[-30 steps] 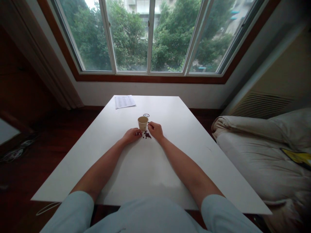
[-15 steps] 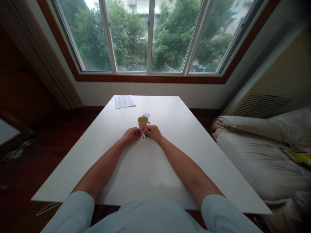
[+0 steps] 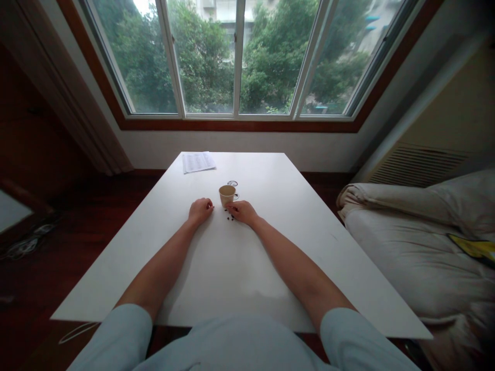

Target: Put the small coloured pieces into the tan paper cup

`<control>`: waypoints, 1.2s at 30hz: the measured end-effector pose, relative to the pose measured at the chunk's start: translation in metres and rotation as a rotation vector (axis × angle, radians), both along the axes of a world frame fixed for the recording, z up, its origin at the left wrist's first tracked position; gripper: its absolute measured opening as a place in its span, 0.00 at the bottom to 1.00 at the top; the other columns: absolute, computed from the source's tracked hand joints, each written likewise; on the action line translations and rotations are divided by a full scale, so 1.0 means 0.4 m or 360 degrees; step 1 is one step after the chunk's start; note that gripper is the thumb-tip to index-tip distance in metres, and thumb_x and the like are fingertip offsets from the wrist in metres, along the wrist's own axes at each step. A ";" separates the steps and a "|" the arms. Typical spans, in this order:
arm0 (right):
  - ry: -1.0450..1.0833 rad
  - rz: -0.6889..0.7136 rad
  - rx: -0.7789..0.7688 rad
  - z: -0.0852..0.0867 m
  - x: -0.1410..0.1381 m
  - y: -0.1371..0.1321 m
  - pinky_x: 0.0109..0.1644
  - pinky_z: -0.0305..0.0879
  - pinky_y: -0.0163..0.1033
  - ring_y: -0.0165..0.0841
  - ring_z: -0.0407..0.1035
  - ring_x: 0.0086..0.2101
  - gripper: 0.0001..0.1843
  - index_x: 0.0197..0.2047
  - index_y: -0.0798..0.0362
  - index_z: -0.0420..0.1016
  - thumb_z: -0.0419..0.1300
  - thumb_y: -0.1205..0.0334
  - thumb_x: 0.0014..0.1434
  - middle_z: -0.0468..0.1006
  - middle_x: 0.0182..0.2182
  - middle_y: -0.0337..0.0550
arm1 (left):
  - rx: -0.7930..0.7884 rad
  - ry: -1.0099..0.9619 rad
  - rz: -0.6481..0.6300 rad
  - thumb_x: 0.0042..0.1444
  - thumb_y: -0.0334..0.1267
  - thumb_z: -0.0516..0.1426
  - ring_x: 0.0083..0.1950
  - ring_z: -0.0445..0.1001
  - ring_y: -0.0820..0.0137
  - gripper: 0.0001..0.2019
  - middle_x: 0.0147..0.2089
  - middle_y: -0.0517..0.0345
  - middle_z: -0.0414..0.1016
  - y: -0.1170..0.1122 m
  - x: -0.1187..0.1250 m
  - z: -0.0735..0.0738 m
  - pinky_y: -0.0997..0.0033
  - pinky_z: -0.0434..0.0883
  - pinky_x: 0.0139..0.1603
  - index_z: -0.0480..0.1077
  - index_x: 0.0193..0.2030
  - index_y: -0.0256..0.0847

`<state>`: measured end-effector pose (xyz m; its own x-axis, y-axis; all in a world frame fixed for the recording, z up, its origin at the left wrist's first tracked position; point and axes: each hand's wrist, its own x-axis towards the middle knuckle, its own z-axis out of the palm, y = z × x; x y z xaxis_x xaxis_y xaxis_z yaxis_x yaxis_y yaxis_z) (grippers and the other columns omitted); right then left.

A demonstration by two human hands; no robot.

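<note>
A brown paper cup [image 3: 227, 194] stands upright on the white table [image 3: 240, 268]. Several small dark pieces [image 3: 231, 218], perhaps beans or beads, lie just in front of it; they are too small to identify. To the left of the cup and apart from it, my left hand [image 3: 200, 210] rests with curled fingers, and a tiny dark speck shows at its fingertips. My right hand [image 3: 243, 212] is at the cup's lower front right, thumb and fingers pinched together above the pieces. Whatever lies between those fingers is hidden.
Behind the cup lies a thin dark-rimmed loop [image 3: 232, 183], with a second loop [image 3: 236, 196] at its right side. Printed paper sheets [image 3: 198, 162] lie at the table's far left corner. A covered sofa [image 3: 417, 247] stands to the right.
My left hand has moved left, away from the cup and the dark pieces. Fewer dark pieces show in front of the cup. My right hand has stayed nearly in place.
</note>
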<state>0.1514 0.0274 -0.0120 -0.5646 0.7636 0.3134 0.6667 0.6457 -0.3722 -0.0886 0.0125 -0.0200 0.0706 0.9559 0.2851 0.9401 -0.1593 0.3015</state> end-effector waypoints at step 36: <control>-0.0463 -0.0174 0.0049 0.044 -0.014 -0.035 0.46 0.60 0.36 0.37 0.73 0.45 0.19 0.55 0.44 0.75 0.48 0.52 0.69 0.80 0.47 0.45 | 0.0151 -0.0087 -0.0260 0.57 0.32 0.54 0.64 0.59 0.60 0.26 0.63 0.52 0.67 -0.014 0.044 -0.008 0.55 0.59 0.66 0.66 0.63 0.47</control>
<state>0.1458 0.0134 0.0056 -0.5489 0.8174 0.1747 0.8085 0.5723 -0.1373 -0.0708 0.0067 -0.0233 0.2045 0.9017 0.3809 0.8821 -0.3384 0.3277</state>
